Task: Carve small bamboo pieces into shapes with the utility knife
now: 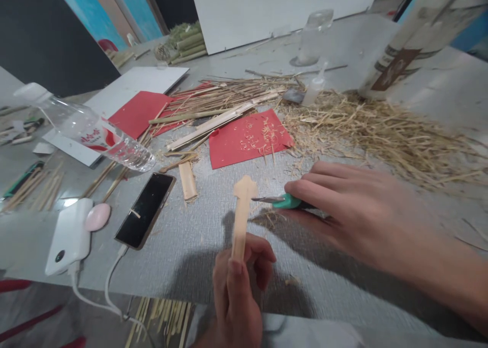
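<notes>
The right hand hides part of its green knife, the left hand the lower end of the wooden stick. The top edge crops the upright board.

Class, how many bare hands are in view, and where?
2: the left hand, bottom centre, holds a carved wooden strip; the right hand, at right, holds a green-handled knife.

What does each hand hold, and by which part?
The left hand holds the pale strip by its lower end; the right hand holds the green-handled knife by its handle.
</notes>
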Demonstrator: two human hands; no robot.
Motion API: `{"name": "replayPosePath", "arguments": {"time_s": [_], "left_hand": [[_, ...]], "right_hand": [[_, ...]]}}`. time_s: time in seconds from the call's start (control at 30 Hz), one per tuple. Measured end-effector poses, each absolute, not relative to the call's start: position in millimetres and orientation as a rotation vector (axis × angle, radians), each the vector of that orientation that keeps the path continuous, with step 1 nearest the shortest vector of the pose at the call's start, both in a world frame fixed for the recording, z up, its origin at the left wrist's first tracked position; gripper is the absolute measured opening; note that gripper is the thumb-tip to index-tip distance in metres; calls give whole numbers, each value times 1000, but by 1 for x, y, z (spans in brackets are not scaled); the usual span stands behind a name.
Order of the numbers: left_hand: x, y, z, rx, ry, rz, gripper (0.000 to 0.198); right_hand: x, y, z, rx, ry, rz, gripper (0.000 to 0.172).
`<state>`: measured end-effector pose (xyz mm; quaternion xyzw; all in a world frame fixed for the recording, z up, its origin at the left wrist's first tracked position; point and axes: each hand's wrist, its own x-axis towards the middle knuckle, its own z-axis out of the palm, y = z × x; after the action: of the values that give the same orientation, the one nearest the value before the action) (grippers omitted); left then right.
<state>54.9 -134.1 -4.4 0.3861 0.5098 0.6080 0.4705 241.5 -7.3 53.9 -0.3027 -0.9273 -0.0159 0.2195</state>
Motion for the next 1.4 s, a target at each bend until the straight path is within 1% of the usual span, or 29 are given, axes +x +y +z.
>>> {"name": "replayPosePath", "arguments": {"time_s": [0.17, 0.43, 0.53, 0.67, 0.8, 0.97, 1.13, 1.2, 1.3, 1.4], "left_hand": [[54, -134, -3, 939, 1245, 1484, 71], [50, -139, -14, 900, 1310, 1488, 70], [49, -141, -17, 860, 1341, 1477, 68], [49, -141, -18, 837, 1327, 1458, 72], [49, -140, -19, 855, 1326, 1473, 71], [53, -137, -12, 912, 1300, 1456, 74], [58, -141, -8, 867, 1413, 1417, 67], [56, -142, -12, 853, 1388, 1390, 66], [52, -142, -17, 867, 1317, 1386, 68], [55, -140, -12, 876, 1368, 1419, 71]], "right_hand": [[242, -8, 54, -834, -2545, -106, 35], [242, -8, 56, -798, -2522, -180, 30], [242, -9, 57, -820, -2496, -186, 32], [242, -10, 58, -807, -2505, -190, 36], [242, -9, 60, -800, -2510, -200, 34], [243, -9, 60, -789, -2512, -211, 33], [244, -10, 58, -814, -2475, -234, 34], [244, -10, 58, -819, -2476, -232, 33], [243, -10, 59, -806, -2482, -225, 32], [243, -10, 59, -803, -2472, -236, 32]]}}
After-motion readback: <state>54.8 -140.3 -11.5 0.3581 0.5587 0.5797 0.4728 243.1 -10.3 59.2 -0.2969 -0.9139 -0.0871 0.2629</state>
